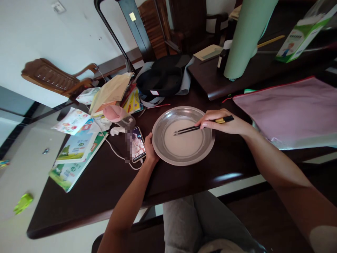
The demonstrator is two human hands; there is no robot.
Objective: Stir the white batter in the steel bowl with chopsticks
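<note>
A round metal plate (160,147) holding a pale layer of liquid or batter sits on the dark wooden table (105,182). My right hand (223,123) is closed on a pair of black chopsticks (196,128) with yellow bands; their tips reach into the pale layer near the plate's middle. My left hand (150,149) grips the plate's left rim, fingers curled against it. A phone (138,144) with a lit screen lies just left of that hand.
Books and leaflets (76,147) pile up at the table's left with a white cable. A black bag (162,79) lies behind the plate. A pink zip pouch (286,112) is on the right, a green roll (244,38) and carton (302,35) behind it. Wooden chairs stand beyond.
</note>
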